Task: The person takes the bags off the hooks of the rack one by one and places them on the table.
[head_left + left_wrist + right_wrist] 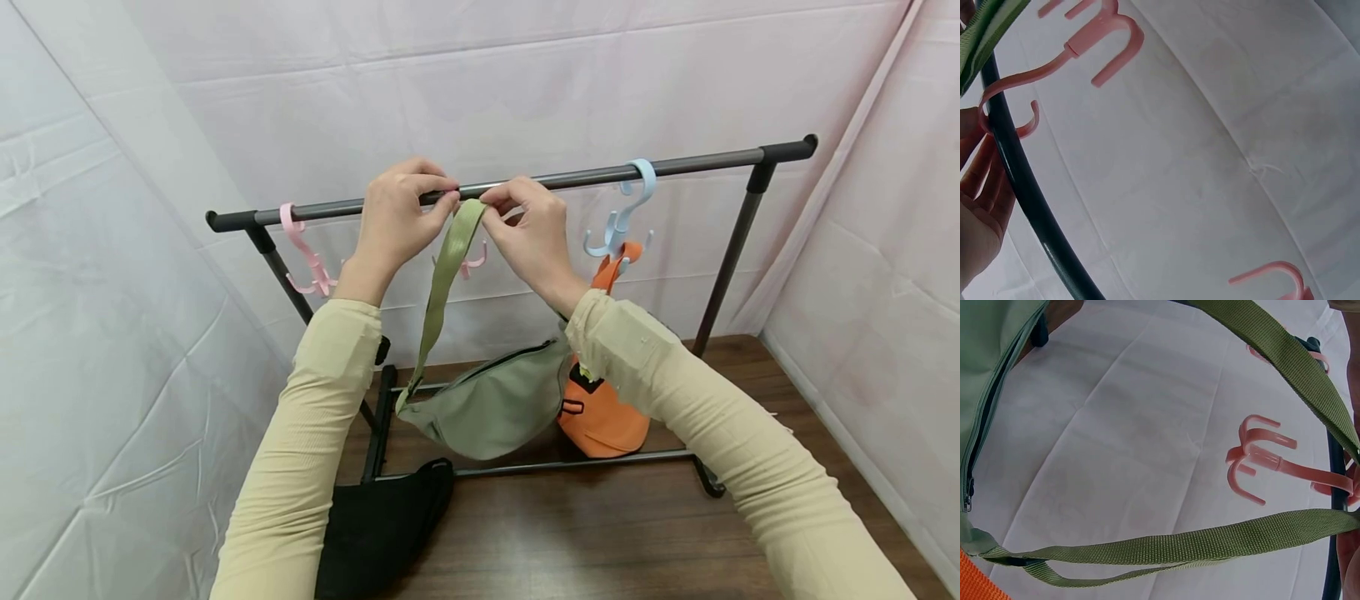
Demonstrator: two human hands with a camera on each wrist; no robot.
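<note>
Both hands raised to the dark top rail (525, 179) of a clothes rack. Left hand (397, 218) curled over the rail, fingertips pinching at the top of a pink multi-prong hook (471, 260) hung there; in the left wrist view, fingers (985, 181) beside the rail, next to the hook's curved neck (1029, 75). Right hand (528, 229) just beside it, thumb and fingers pinching the olive-green webbing strap (447, 267) right at the rail. Fingertips of the two hands almost touching above the strap.

Strap running down and to the left from the pinch to an olive-green waist bag (491, 400), hanging below the hands in front of the rack's lower crossbar, zipper along its top edge. In the right wrist view, strap (1197, 544) looping across the frame, pink hook (1266, 459) behind it, bag body (991, 369) at the upper left.

An orange bag (600, 417) hanging just to the right of the green one, partly behind the right sleeve, its strap on a light blue hook (626, 212) on the same rail. Another pink hook (303, 254) near the rail's left end. A black bag (382, 525) lying on the wooden floor (600, 533) by the rack's left foot. White cloth sheeting (112, 333) all around.
</note>
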